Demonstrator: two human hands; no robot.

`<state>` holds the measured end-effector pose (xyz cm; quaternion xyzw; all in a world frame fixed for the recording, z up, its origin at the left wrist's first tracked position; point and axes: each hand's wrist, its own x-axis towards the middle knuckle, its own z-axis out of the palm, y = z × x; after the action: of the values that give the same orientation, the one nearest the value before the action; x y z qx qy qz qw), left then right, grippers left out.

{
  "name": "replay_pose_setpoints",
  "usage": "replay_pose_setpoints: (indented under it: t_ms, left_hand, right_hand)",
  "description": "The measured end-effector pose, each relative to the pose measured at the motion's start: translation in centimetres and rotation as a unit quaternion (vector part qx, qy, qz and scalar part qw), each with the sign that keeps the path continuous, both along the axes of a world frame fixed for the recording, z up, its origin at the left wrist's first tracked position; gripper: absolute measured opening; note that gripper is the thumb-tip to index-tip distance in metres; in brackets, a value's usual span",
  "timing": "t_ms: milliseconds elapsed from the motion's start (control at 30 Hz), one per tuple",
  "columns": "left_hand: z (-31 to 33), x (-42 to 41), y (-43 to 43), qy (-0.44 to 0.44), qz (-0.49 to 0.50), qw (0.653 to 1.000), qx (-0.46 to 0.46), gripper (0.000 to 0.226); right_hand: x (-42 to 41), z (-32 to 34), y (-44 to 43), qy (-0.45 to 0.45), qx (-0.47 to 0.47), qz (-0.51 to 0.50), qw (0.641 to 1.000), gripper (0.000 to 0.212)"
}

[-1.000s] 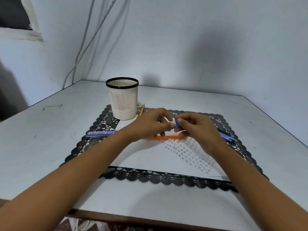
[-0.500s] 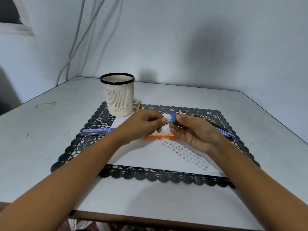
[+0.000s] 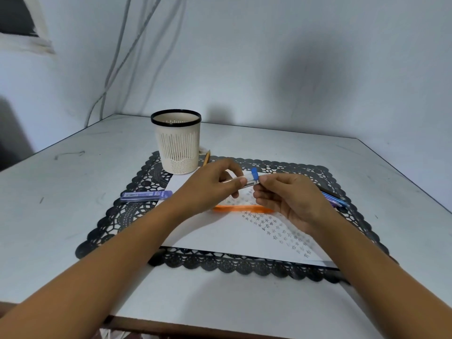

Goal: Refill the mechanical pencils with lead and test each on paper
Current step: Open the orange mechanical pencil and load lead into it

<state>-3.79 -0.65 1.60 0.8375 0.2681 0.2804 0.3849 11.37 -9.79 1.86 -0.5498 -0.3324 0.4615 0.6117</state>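
1. Mechanical pencils wait on the paper [image 3: 220,231], taken here as the dial with 12 o'clock away from the person. An orange pencil [image 3: 242,208] lies near its centre, and blue and purple pencils [image 3: 335,200] lie at 3 o'clock, partly hidden behind the right wrist.
2. Just above the orange pencil, the left hand [image 3: 210,185] grips the body of a clear tube [image 3: 250,179] in curled fingers. The right hand [image 3: 291,199] pinches the end that carries the blue cap [image 3: 254,172]. I cannot tell whether this is a lead tube or a pencil barrel.
3. If the cap comes off with a jerk, thin leads could spill and snap. They could also drop into the holes of the black lace mat [image 3: 117,228], where they would be hard to spot.
4. A freed cap is small and could roll across the table [image 3: 61,192] towards an edge.
5. A flat lead case [image 3: 146,195] marked 2B lies at 9 o'clock, across the mat's edge. An upright pen cup [image 3: 177,145] stands at 11 o'clock with a yellow pencil [image 3: 206,158] just beside it. Cables [image 3: 117,57] hang on the wall beyond.
6. The right forearm lies over the paper near 4 o'clock, beside rows of small marks, so testing there would likely mean shifting it.
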Motion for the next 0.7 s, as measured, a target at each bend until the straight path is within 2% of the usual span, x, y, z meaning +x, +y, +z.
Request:
replay_pose_setpoints:
  t_ms: [300, 500, 700]
  left_hand:
    - [0.9, -0.7, 0.3, -0.014, 0.034, 0.998, 0.059, 0.006]
    - [1.3, -1.5, 0.9, 0.039, 0.001, 0.993, 0.109, 0.009]
    - [1.6, -1.7, 0.9, 0.046, -0.015, 0.992, 0.114, 0.009]
  right_hand:
    - [-0.6, 0.0, -0.3, 0.098, -0.050, 0.044, 0.993, 0.011]
    - [-1.2, -0.5, -0.4, 0.065, -0.108, 0.077, 0.989, 0.009]
    - [-1.3, -0.3, -0.7, 0.064, -0.124, 0.093, 0.986, 0.010]
